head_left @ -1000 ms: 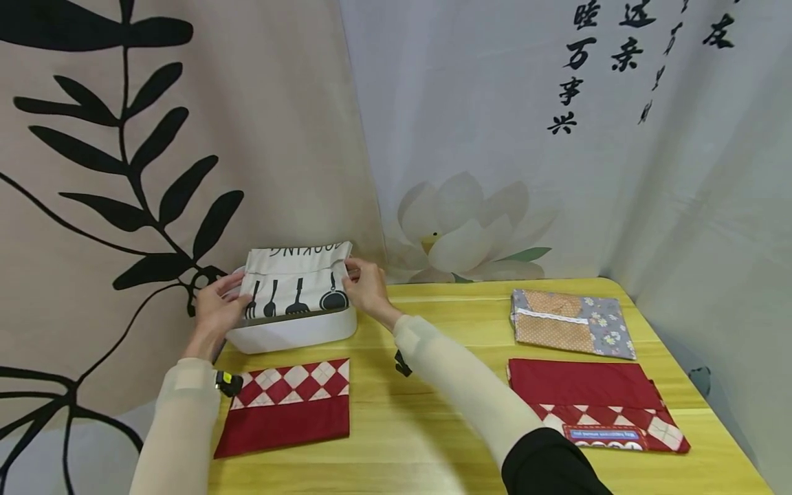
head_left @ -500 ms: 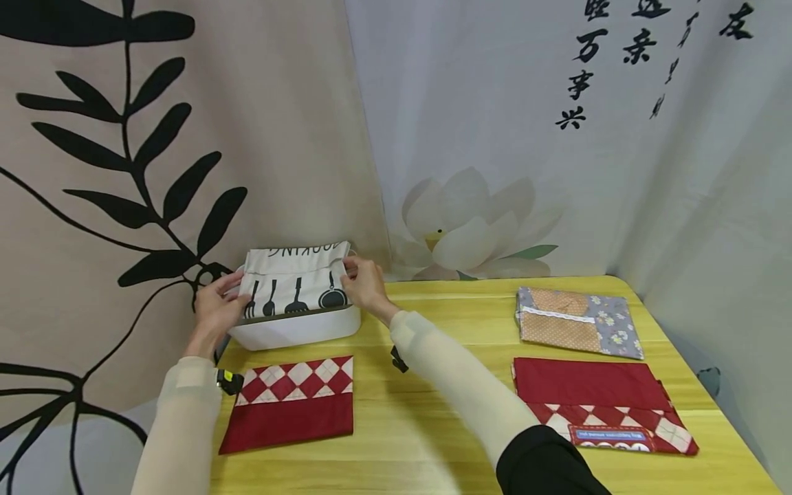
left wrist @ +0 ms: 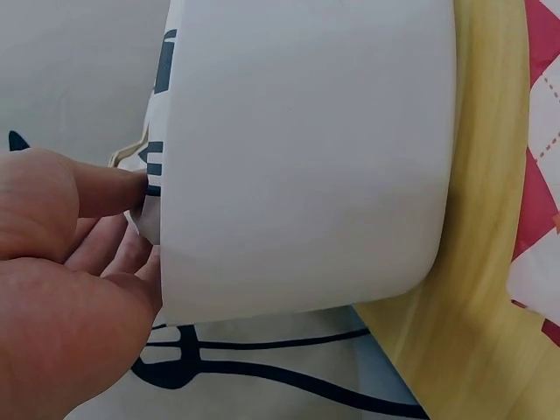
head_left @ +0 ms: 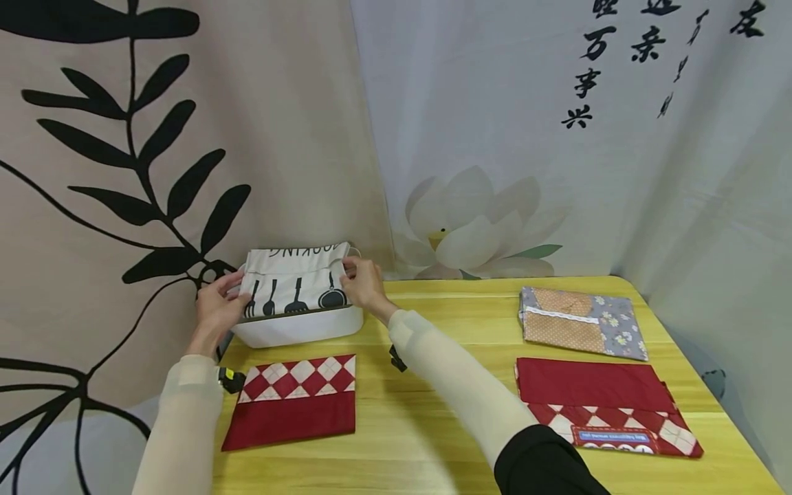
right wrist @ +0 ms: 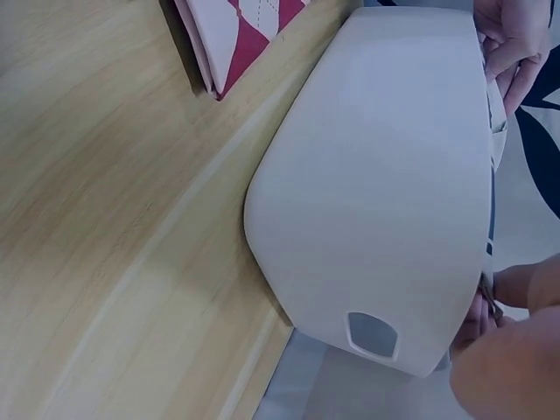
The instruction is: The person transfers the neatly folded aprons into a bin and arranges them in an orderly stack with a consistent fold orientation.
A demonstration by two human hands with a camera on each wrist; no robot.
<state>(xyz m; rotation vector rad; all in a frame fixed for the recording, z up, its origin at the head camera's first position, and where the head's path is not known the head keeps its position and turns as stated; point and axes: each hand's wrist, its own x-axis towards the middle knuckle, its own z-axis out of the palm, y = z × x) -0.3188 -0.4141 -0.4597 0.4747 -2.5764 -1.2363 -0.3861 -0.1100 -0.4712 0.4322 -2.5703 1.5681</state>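
A folded white apron (head_left: pixel 295 282) printed with black cooking utensils and lettering lies over the opening of a white plastic bin (head_left: pixel 300 326) at the table's back left. My left hand (head_left: pixel 216 307) pinches the apron's left edge; in the left wrist view its thumb (left wrist: pixel 109 189) lies on the printed cloth just beyond the bin's rim. On the other side, my right hand (head_left: pixel 365 283) pinches the right edge between thumb and fingers, close to the rim. The bin's inside is hidden under the apron. A thin strap loop shows beside my left fingers.
A folded red apron (head_left: pixel 291 419) with a diamond-patterned band lies in front of the bin. At the right are another red diamond-patterned folded apron (head_left: pixel 588 385) and a folded grey-and-tan floral cloth (head_left: pixel 563 326). A printed curtain (head_left: pixel 297 137) hangs right behind the yellow table (head_left: pixel 427 412).
Both hands keep their hold on the apron over the bin, almost still. The head view has turned slightly, so the table and cloths appear a little further right.
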